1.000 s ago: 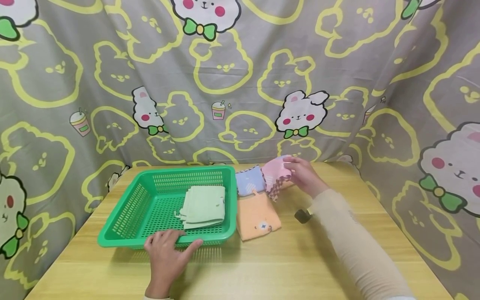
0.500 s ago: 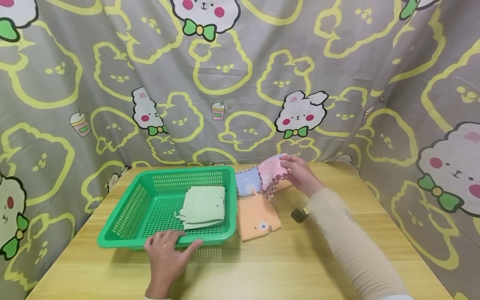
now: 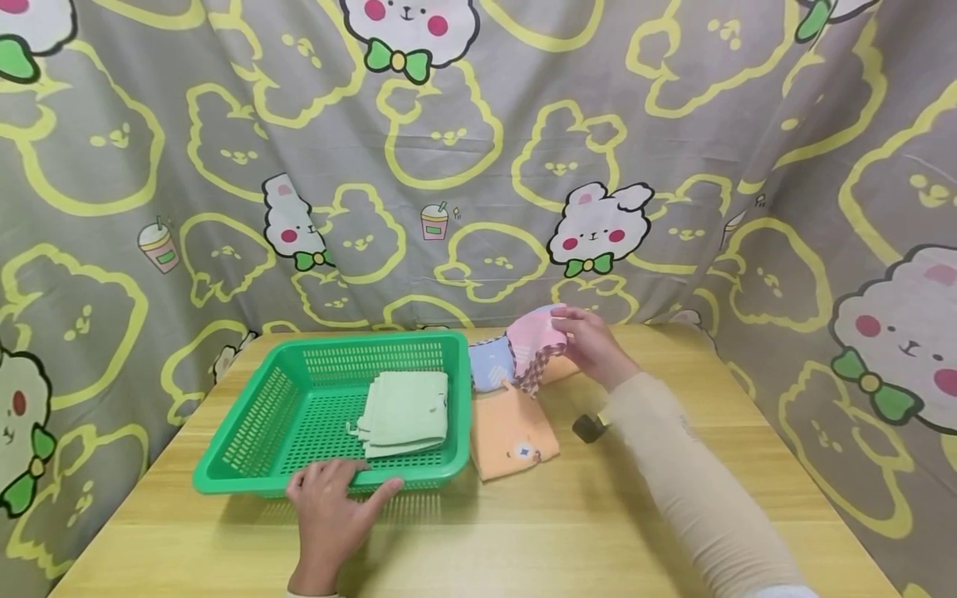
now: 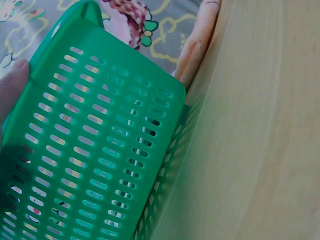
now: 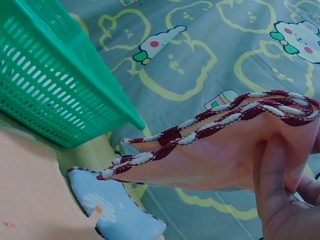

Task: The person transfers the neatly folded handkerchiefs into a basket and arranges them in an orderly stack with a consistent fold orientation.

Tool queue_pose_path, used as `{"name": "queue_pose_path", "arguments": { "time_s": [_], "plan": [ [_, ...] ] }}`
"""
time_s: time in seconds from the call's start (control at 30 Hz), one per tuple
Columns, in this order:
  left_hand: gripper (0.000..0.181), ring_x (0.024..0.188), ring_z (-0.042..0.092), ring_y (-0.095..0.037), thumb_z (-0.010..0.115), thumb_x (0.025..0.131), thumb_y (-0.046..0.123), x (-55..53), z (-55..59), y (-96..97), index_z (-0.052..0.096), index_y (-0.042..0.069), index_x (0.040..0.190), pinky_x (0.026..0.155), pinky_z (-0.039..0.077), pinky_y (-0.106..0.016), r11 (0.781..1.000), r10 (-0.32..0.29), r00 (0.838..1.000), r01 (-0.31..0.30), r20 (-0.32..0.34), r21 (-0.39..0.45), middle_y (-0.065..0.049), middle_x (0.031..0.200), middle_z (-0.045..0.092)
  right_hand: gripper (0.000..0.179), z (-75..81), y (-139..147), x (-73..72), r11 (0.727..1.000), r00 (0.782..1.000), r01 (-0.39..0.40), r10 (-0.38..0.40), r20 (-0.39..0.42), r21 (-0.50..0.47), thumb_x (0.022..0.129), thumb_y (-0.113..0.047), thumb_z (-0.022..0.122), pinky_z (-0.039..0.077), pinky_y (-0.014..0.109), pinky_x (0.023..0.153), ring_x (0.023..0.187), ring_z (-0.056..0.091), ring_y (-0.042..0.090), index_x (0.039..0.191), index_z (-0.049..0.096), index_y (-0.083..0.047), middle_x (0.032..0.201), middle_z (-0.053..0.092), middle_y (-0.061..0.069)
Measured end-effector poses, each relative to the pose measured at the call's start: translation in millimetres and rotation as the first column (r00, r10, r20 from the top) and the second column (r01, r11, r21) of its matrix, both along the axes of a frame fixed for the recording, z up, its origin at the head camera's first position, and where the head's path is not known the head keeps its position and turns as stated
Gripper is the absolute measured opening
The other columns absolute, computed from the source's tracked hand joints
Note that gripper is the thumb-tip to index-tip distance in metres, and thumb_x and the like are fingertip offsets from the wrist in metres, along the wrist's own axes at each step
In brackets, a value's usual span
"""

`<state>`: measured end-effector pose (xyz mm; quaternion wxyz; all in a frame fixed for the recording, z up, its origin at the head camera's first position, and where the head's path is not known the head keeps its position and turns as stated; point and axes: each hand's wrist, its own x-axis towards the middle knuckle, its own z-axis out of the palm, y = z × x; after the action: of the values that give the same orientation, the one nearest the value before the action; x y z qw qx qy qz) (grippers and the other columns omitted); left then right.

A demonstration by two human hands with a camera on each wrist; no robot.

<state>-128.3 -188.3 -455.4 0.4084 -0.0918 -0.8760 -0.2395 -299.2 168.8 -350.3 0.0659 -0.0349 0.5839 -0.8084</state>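
Note:
My left hand [image 3: 332,515] grips the near rim of a green plastic basket [image 3: 242,415], fingers over the rim and thumb spread along its outside. A folded pale green towel [image 3: 407,411] lies inside, toward the right. My right hand [image 3: 598,349] pinches a folded pink towel [image 3: 532,336] with checked trim by its right end, thumb on one face in the right wrist view. The pink towel's free end overhangs a blue towel [image 3: 489,367] beside the basket. In front of that lies an orange towel [image 3: 512,436] with an animal face.
More orange cloth [image 3: 557,370] shows behind the pink towel. A small black object [image 3: 589,428] sits at the right sleeve's underside. The wooden table [image 3: 478,540] ends against a grey patterned curtain [image 3: 508,166] at the back.
My right hand has shifted a little to the left with the pink towel, which covers more of the blue towel. The left hand and basket stay put.

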Motion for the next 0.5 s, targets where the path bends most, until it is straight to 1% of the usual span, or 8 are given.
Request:
{"name": "queue_pose_path", "arguments": {
  "time_s": [0.3, 0.5],
  "plan": [
    [0.054, 0.079, 0.053, -0.034, 0.076, 0.067, 0.062, 0.6, 0.4, 0.4, 0.066, 0.009, 0.075, 0.082, 0.025, -0.060, 1.000, -0.001, 1.000, 0.001, 0.004, 0.007, -0.008, 0.078, 0.067, 0.017, 3.8, -4.8, 0.1, 1.000, 1.000, -0.003, 0.003, -0.005, -0.012, 0.096, 0.003, 0.048, 0.051, 0.022, 0.071, 0.079, 0.058, 0.011, 0.113, 0.048, 0.001, 0.102, 0.052, 0.007],
    [0.056, 0.079, 0.053, -0.034, 0.075, 0.067, 0.063, 0.2, 0.4, -0.1, 0.066, 0.009, 0.076, 0.083, 0.025, -0.060, 1.000, 0.000, 1.000, 0.000, 0.005, 0.009, -0.009, 0.078, 0.067, 0.018, 6.7, -8.4, 0.9, 1.000, 1.000, 0.004, -0.004, -0.009, -0.001, 0.096, 0.002, 0.048, 0.050, 0.021, 0.071, 0.079, 0.058, 0.011, 0.114, 0.048, 0.002, 0.102, 0.052, 0.007]
  ]
}}
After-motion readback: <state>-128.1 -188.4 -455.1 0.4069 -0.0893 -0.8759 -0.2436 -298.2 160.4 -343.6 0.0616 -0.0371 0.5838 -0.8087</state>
